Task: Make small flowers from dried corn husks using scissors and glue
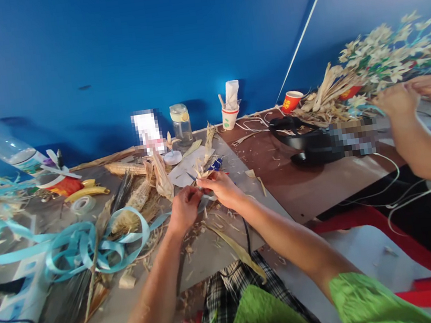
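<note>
Over the middle of the worktable (218,246), my left hand (184,208) is closed on a small folded piece of dried corn husk (203,172). My right hand (223,188) pinches the same husk piece from the right, fingers pressed together at its base. The pale husk tips stick up just above both hands. Husk scraps lie scattered under and around my hands. A dried corn cob (137,197) lies to the left of my left hand.
Light blue ribbon (91,244) curls at the left beside a tape roll (83,204) and a plastic bottle (11,151). A glass jar (181,122) and paper cups (230,117) stand at the back. Another person's hands (406,99) work at husk flowers (384,54) on the right.
</note>
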The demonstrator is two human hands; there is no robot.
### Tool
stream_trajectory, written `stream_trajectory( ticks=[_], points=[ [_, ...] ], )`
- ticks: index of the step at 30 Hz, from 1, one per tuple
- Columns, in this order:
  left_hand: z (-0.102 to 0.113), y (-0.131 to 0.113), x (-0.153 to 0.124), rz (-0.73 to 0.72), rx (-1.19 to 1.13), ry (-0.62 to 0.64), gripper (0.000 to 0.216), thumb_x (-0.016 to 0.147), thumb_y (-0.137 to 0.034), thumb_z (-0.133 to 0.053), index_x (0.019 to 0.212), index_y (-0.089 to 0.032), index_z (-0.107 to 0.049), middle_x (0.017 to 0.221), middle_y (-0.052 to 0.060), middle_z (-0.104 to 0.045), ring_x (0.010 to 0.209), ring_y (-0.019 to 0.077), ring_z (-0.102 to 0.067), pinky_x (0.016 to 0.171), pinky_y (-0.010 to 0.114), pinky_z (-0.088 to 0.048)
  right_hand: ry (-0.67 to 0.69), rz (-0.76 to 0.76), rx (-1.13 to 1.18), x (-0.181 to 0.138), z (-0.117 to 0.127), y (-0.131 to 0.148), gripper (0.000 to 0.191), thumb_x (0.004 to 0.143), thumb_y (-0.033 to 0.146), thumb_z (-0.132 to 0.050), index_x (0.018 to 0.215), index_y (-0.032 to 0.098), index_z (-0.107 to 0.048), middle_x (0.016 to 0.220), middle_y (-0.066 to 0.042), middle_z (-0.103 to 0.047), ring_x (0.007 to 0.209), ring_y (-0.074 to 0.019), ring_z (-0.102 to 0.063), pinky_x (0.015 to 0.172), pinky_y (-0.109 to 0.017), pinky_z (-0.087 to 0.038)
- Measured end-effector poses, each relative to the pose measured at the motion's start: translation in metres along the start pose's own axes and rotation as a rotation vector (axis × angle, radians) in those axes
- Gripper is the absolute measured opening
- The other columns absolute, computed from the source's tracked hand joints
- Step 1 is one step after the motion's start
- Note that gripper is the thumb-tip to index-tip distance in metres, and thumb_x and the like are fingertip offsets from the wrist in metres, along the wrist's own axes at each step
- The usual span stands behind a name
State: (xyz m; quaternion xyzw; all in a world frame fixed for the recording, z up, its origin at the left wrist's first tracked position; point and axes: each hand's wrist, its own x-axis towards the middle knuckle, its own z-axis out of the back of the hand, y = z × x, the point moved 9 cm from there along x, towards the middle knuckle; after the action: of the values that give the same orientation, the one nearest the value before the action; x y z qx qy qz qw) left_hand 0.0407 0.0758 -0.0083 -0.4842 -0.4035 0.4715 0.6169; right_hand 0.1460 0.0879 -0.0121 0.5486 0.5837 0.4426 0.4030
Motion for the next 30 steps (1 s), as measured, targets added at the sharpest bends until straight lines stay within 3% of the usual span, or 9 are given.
stream_trajectory(
  ticks=[5,9,12,17,24,30],
  points=[
    [-0.015,0.013,-0.003,0.193,-0.432,0.122,0.026,0.063,-0.034,-0.072,0.067,-0.013,-0.057,0.052,-0.004,-0.047,0.044,0.0048,-0.037,0.045,0.02,-0.026,0.065,-0.167,0.192,-0.003,-0.001,-0.004,0.03,0.055,0.034,-0.078,0.073,0.015,-0.064,0.056,0.002,-0.057,0.05,-0.0093,-0.05,0.048,-0.022,-0.035],
    [-0.019,0.006,-0.007,0.266,-0.634,0.139,0.03,0.055,-0.027,-0.079,0.07,-0.011,-0.059,0.058,-0.003,-0.052,0.042,0.0019,-0.037,0.046,0.019,-0.032,0.103,-0.135,0.217,-0.002,-0.001,0.002,0.029,0.055,0.029,-0.079,0.075,0.014,-0.063,0.058,0.001,-0.059,0.05,-0.0083,-0.05,0.048,-0.021,-0.036],
    [-0.019,0.003,-0.009,0.289,-0.708,0.144,0.033,0.054,-0.021,-0.08,0.079,-0.01,-0.061,0.065,0.0,-0.058,0.042,0.0008,-0.037,0.045,0.018,-0.032,0.106,-0.076,0.222,0.0,-0.001,0.008,0.031,0.056,0.025,-0.079,0.081,0.015,-0.062,0.066,0.001,-0.063,0.051,-0.0072,-0.049,0.048,-0.021,-0.036],
    [-0.025,0.005,-0.009,0.31,-0.791,0.223,0.027,0.058,-0.017,-0.078,0.08,-0.009,-0.064,0.068,0.002,-0.059,0.044,-0.0002,-0.038,0.045,0.016,-0.033,0.098,-0.093,0.231,-0.002,0.0,0.01,0.041,0.057,0.023,-0.078,0.095,0.016,-0.064,0.079,-0.002,-0.068,0.058,-0.0098,-0.054,0.049,-0.021,-0.038],
    [-0.034,0.004,-0.013,0.335,-0.904,0.315,0.023,0.065,-0.013,-0.072,0.086,-0.008,-0.065,0.059,-0.003,-0.05,0.041,-0.0008,-0.03,0.047,0.018,-0.036,0.168,-0.179,0.272,-0.004,0.0,0.007,0.046,0.056,0.019,-0.075,0.1,0.019,-0.065,0.081,0.0,-0.069,0.042,-0.0022,-0.036,0.038,-0.017,-0.026],
    [-0.037,0.004,-0.015,0.352,-0.911,0.304,0.03,0.059,-0.012,-0.075,0.086,-0.012,-0.063,0.062,-0.003,-0.054,0.04,0.0,-0.033,0.048,0.02,-0.037,0.283,-0.23,0.282,-0.006,-0.003,0.004,0.056,0.059,0.019,-0.072,0.113,0.022,-0.059,0.087,0.0,-0.069,0.043,-0.0034,-0.041,0.046,-0.019,-0.039]
  ],
)
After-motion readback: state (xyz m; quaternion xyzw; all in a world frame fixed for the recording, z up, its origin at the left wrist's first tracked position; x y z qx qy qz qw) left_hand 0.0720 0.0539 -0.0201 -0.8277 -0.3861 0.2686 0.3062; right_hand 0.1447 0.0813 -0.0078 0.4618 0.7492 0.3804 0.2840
